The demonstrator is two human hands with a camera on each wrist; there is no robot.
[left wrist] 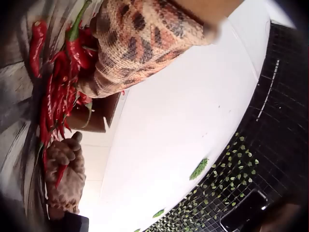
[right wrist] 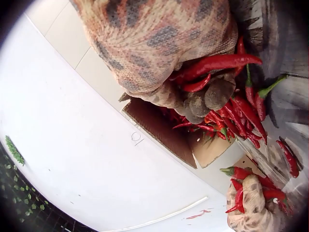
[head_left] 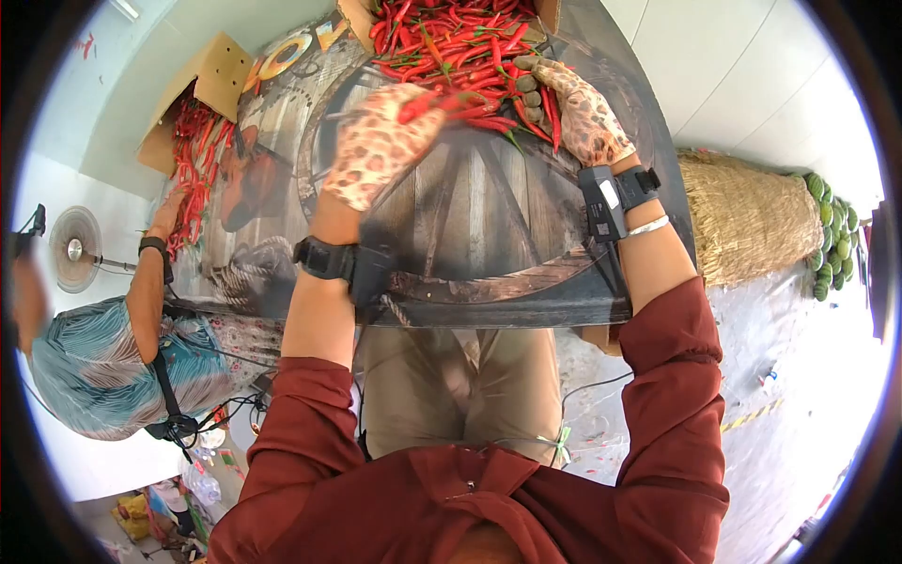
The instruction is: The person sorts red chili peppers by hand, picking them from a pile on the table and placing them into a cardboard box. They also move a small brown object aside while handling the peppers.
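Observation:
Both hands wear leopard-print gloves. My left hand (head_left: 381, 141), blurred in the head view, grips a few red chili peppers (right wrist: 240, 197); in the left wrist view a chili with a green stem (left wrist: 77, 50) juts from the fingers. At the near right edge of the chili pile (head_left: 460, 42), my right hand (head_left: 581, 113) curls its grey-tipped fingers round red chilies. The right wrist view shows a long chili (right wrist: 219, 64) lying across that palm above the fingertips. Loose chilies (head_left: 493, 122) lie on the table between the two hands.
The pile spills from a cardboard box (head_left: 355, 21) onto the wood-patterned table (head_left: 479, 211). At left, another person's hand (head_left: 167, 214) is at chilies (head_left: 193, 155) spilling from a second box (head_left: 214, 75). A straw-coloured roll (head_left: 747, 216) and green fruits (head_left: 829, 235) are at right.

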